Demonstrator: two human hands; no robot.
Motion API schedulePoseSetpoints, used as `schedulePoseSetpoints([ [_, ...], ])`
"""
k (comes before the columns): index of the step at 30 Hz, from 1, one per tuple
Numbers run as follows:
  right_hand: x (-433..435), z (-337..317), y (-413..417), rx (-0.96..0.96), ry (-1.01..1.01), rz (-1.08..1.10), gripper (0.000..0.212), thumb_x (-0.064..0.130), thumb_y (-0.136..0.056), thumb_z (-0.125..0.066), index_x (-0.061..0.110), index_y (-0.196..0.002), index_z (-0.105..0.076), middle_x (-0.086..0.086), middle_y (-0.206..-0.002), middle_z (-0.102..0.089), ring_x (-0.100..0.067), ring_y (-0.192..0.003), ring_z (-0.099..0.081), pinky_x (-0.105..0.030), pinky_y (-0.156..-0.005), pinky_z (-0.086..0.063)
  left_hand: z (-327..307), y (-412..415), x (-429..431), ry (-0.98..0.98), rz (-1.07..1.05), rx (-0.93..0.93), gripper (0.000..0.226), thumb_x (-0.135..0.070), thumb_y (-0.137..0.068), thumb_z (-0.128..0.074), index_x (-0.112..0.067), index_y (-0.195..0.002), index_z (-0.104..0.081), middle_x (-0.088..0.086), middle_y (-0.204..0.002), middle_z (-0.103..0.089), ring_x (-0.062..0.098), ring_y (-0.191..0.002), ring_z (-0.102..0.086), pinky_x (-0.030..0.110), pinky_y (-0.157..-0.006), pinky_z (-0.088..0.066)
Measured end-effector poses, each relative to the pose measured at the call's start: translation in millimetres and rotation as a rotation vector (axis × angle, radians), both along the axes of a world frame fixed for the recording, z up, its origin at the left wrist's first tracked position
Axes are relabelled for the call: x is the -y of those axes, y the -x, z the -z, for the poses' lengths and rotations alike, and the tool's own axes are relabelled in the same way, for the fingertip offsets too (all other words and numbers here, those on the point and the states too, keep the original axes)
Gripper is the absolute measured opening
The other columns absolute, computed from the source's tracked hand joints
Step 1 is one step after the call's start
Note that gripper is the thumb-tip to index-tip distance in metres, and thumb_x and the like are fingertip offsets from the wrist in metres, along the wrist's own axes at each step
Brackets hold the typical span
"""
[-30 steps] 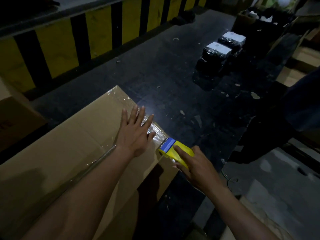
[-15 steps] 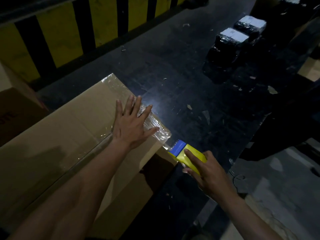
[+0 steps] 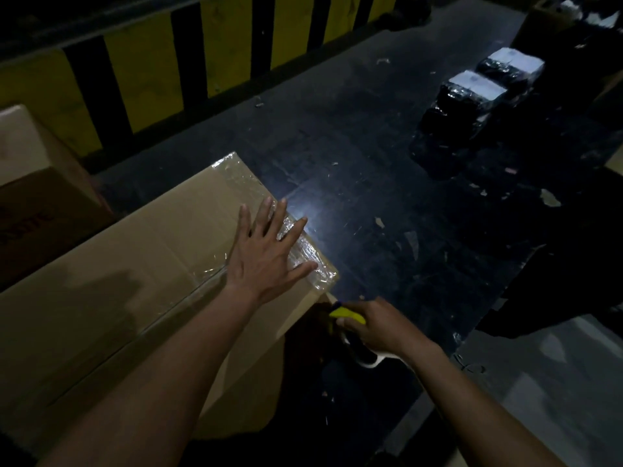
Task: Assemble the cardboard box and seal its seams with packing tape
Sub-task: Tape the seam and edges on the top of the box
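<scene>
A large brown cardboard box (image 3: 128,284) fills the lower left, its top flaps closed. Clear packing tape (image 3: 303,254) shines along its far right edge and along the centre seam. My left hand (image 3: 266,254) lies flat on the box top with fingers spread, pressing on the taped end. My right hand (image 3: 374,326) is below the box's right corner, gripping a yellow tape dispenser (image 3: 347,315) against the box's side face. The white tape roll (image 3: 369,360) shows under that hand. Most of the dispenser is hidden by my fingers.
Another cardboard box (image 3: 30,183) stands at the left. A yellow and black striped barrier (image 3: 161,69) runs along the back. Two black wrapped bundles with white labels (image 3: 472,96) sit on the dark floor at the upper right. Paper scraps litter the floor.
My right hand has carried the dispenser down over the box's right edge onto its side face. My left hand has stayed flat on the taped end.
</scene>
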State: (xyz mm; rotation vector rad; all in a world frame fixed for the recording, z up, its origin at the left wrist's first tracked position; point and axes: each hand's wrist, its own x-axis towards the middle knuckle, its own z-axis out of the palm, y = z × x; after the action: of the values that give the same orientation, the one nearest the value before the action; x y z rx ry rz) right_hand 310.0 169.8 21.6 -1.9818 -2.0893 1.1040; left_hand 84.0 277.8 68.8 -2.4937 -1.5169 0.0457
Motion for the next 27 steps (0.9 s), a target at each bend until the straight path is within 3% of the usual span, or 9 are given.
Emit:
schedulePoseSetpoints([
  [5, -5, -27, -10, -0.069, -0.115, 0.003, 0.041, 0.069, -0.086, -0.045, 0.047, -0.119, -0.057, 0.004, -0.084, -0.069, -0.018, -0.083, -0.063, -0.035, -0.067, -0.048, 0, 2, -2, 0.018, 0.014, 0.02, 0.085, -0.08, -0.09, -0.013, -0.03, -0.158, -0.005, 0.014, -0.166, 0.003, 0.035, -0.153, 0.007, 0.063, -0.118, -0.001],
  [10, -2, -90, -27, -0.042, -0.296, 0.005, 0.067, 0.083, -0.078, -0.034, 0.049, -0.133, -0.052, -0.001, -0.094, -0.065, -0.019, -0.099, -0.06, -0.033, -0.08, -0.048, -11, 21, 15, 0.04, -0.018, 0.106, 0.071, -0.058, -0.1, -0.025, -0.015, -0.157, -0.023, 0.015, -0.165, -0.019, 0.031, -0.153, -0.012, 0.054, -0.121, -0.015],
  [12, -8, -110, -18, -0.067, -0.353, -0.033, 0.076, 0.086, -0.075, -0.031, 0.046, -0.136, -0.051, -0.001, -0.09, -0.06, -0.021, -0.097, -0.06, -0.033, -0.077, -0.045, -18, 41, 32, 0.03, -0.089, 0.142, 0.064, -0.05, -0.101, -0.03, -0.015, -0.155, -0.03, 0.014, -0.162, -0.028, 0.031, -0.152, -0.019, 0.051, -0.121, -0.019],
  [16, -19, -125, 36, -0.138, -0.404, -0.181, 0.072, 0.083, -0.08, -0.031, 0.046, -0.14, -0.046, -0.002, -0.096, -0.058, -0.022, -0.101, -0.057, -0.032, -0.073, -0.041, -31, 99, 81, 0.003, -0.314, 0.132, 0.06, -0.046, -0.102, -0.025, -0.018, -0.155, -0.033, 0.011, -0.162, -0.029, 0.029, -0.151, -0.022, 0.05, -0.12, -0.021],
  [20, -10, -135, 104, -0.229, -0.439, -0.279, 0.074, 0.077, -0.078, -0.033, 0.043, -0.143, -0.044, -0.001, -0.095, -0.049, -0.022, -0.089, -0.057, -0.029, -0.066, -0.04, -33, 161, 136, -0.015, -0.528, 0.151, 0.062, -0.048, -0.099, -0.024, -0.02, -0.152, -0.038, 0.01, -0.16, -0.033, 0.029, -0.15, -0.023, 0.051, -0.12, -0.022],
  [23, -5, -135, 146, -0.255, -0.486, -0.298, 0.073, 0.078, -0.081, -0.033, 0.041, -0.143, -0.044, -0.006, -0.097, -0.051, -0.028, -0.088, -0.059, -0.035, -0.071, -0.046, -35, 194, 171, -0.112, -0.734, 0.314, 0.065, -0.05, -0.096, -0.039, -0.021, -0.154, -0.033, 0.014, -0.163, -0.024, 0.032, -0.152, -0.013, 0.056, -0.12, -0.018],
  [25, -4, -139, 170, -0.253, -0.537, -0.285, 0.066, 0.072, -0.086, -0.042, 0.039, -0.143, -0.046, -0.008, -0.098, -0.049, -0.033, -0.089, -0.06, -0.034, -0.07, -0.045, -37, 212, 188, -0.176, -0.923, 0.464, 0.079, -0.054, -0.093, -0.051, -0.024, -0.158, -0.019, 0.014, -0.166, -0.008, 0.033, -0.153, -0.001, 0.059, -0.121, -0.01],
  [27, -6, -146, 192, -0.25, -0.591, -0.278, 0.059, 0.062, -0.089, -0.049, 0.036, -0.142, -0.048, -0.005, -0.096, -0.045, -0.033, -0.086, -0.058, -0.033, -0.067, -0.042, -39, 227, 198, -0.121, -1.089, 0.67, 0.098, -0.063, -0.087, -0.058, -0.03, -0.159, 0.0, 0.009, -0.167, 0.009, 0.032, -0.153, 0.003, 0.058, -0.121, -0.012],
])
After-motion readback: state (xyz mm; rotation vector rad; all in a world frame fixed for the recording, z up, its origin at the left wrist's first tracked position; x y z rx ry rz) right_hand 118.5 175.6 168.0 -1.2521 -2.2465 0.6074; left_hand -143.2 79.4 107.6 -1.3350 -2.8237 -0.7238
